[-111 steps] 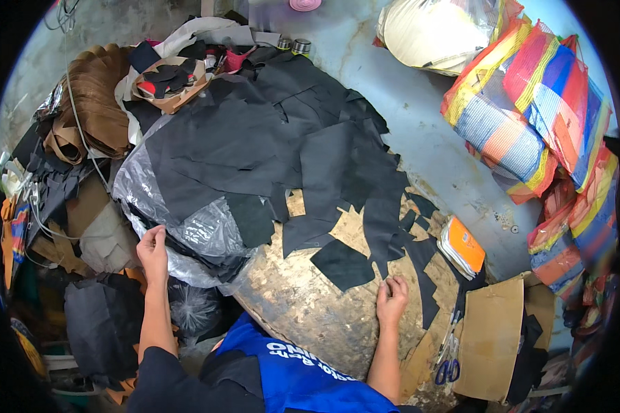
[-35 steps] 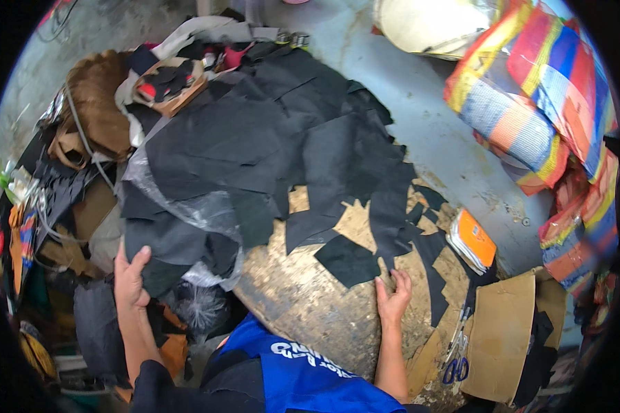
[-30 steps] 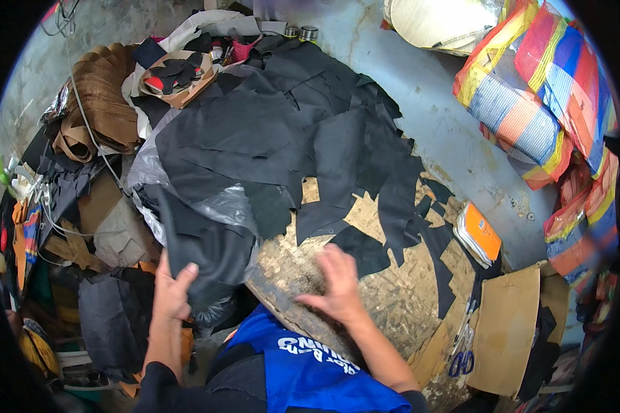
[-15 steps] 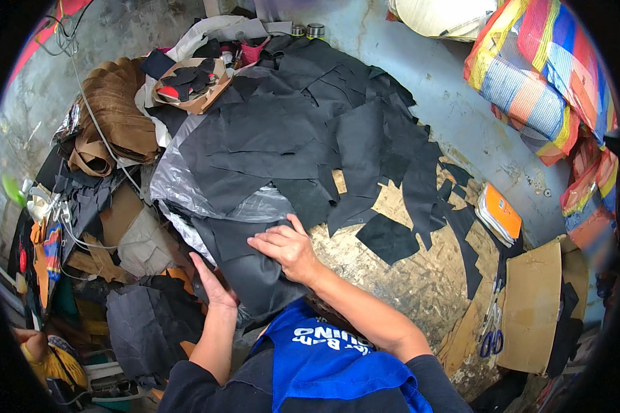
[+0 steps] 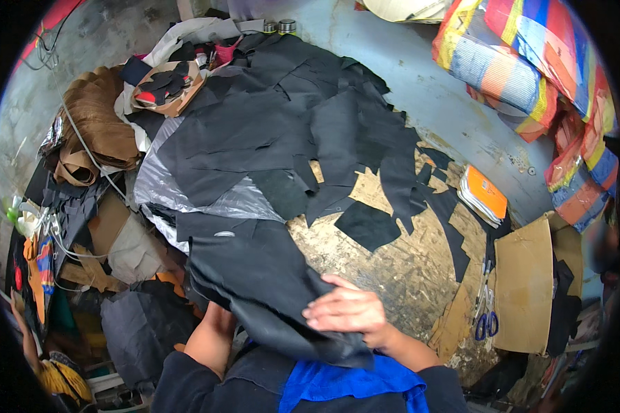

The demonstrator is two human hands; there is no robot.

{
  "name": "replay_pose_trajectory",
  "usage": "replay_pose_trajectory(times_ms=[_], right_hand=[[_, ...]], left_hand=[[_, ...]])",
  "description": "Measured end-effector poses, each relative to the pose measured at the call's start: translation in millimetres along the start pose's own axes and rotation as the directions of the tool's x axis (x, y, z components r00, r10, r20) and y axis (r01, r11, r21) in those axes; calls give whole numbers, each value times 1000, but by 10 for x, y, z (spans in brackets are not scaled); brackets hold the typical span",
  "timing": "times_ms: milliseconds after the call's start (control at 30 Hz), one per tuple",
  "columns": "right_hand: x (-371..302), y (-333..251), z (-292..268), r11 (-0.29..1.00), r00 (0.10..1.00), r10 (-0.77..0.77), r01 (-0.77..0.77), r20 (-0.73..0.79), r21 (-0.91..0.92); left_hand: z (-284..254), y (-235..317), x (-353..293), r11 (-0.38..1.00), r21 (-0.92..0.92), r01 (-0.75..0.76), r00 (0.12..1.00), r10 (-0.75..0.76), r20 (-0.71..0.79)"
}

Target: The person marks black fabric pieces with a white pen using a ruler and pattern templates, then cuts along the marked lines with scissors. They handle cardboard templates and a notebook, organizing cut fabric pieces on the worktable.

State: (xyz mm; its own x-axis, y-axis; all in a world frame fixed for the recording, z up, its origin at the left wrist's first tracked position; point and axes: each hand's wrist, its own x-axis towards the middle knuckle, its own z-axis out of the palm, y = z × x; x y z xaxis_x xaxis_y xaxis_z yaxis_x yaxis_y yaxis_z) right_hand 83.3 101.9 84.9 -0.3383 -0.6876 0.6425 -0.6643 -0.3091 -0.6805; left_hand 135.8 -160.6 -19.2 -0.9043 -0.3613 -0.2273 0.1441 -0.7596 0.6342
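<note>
A black sheet of leather-like material lies over the front of the work surface and slants down toward my body. My right hand rests on its right edge, with the fingers bent over the top and pressed against it. Beneath the sheet's near left side goes my left hand; only its wrist and back show, and the fingers are hidden. Just beyond is a wide heap of black sheet pieces, with clear plastic film under its left side.
Scissors with blue handles lie at the right beside a cardboard piece. An orange-covered notebook sits farther back. At the left are a brown bundle and an open box of scraps. Another person's arm shows at lower left.
The black sheet has been drawn up and spread toward me and to the right. My right hand has moved right and nearer; my left hand has gone under the sheet.
</note>
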Motion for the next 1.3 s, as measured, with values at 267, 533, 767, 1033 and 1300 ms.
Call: replay_pose_trajectory(times_ms=[267, 533, 767, 1033, 1300], right_hand=[[-436, -876, -778, 972, 983, 174, -163, 54, -170], [-392, -1283, -1262, 743, 991, 130, -100, -3, -662], [-554, -304, -1735, 126, 908, 343, -299, -241, -946], [-1492, 454, -1101, 296, 511, 437, -859, -740, -418], [-1561, 1347, -1371, 171, 634, 468, -748, -616, -641]], left_hand=[[425, -410, 9, 957, 82, 278, 951, -286, 116], [1724, -423, 1193, 946, 181, 270, 884, -318, 342], [2535, -448, 2151, 806, 541, 239, 896, -398, 197], [1345, -1255, 925, -133, 572, -810, 587, -196, 786], [1760, -2233, 682, -399, 476, -784, 620, -464, 632]])
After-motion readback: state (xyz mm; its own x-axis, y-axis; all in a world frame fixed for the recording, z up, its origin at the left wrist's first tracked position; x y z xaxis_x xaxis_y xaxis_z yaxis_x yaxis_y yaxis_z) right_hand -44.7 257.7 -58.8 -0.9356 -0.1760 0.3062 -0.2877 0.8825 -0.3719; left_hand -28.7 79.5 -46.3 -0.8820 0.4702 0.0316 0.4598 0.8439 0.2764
